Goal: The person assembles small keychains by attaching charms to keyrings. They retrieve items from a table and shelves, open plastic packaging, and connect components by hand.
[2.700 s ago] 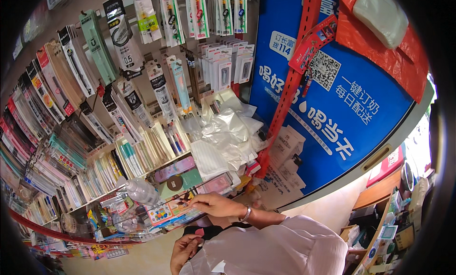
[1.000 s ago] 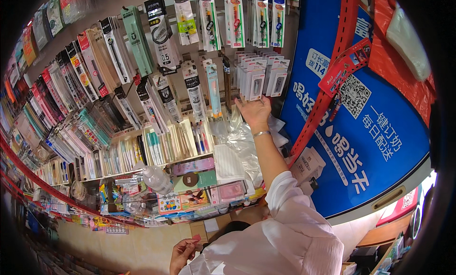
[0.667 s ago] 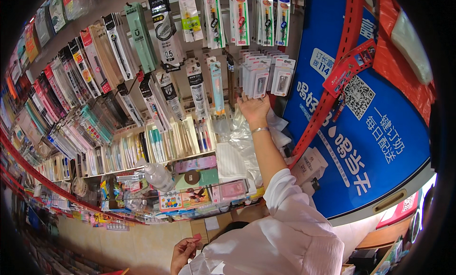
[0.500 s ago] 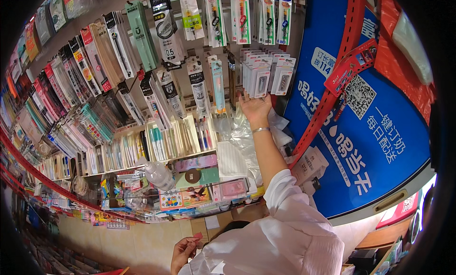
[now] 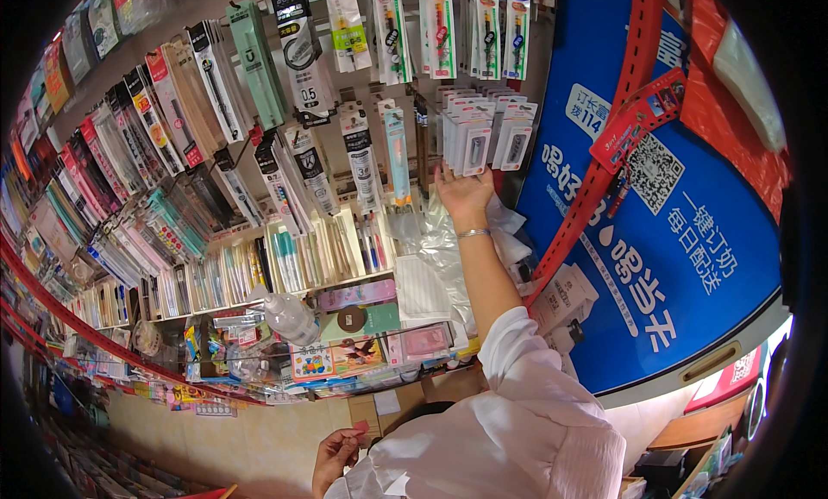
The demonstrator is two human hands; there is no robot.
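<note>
Packs (image 5: pixel 477 145) of small carded goods, white with clear fronts and little dark devices inside, hang in two rows just left of the blue panel (image 5: pixel 655 257). From my remote seat I see the right hand (image 5: pixel 466 195) reaching up right below them, palm upward and fingers spread. Its fingertips are at the packs' lower edges; I cannot tell whether they touch or only sit close. A silver bracelet (image 5: pixel 473 232) circles that wrist.

Near the bottom of my view, the left hand (image 5: pixel 336 458) pinches a small pink piece (image 5: pixel 360 426) between thumb and fingers, beside the front of the pale shirt (image 5: pixel 500 430).

Just left of the right forearm I make out crumpled clear plastic bags (image 5: pixel 442 240). A light blue pen pack (image 5: pixel 397 158) hangs to the left of the white packs, with other long pen packs farther left. Nearer, a clear bottle (image 5: pixel 291 320) stands left of a round brown disc (image 5: pixel 351 319). To the right, a red perforated strip (image 5: pixel 565 227) runs across the blue panel.
</note>
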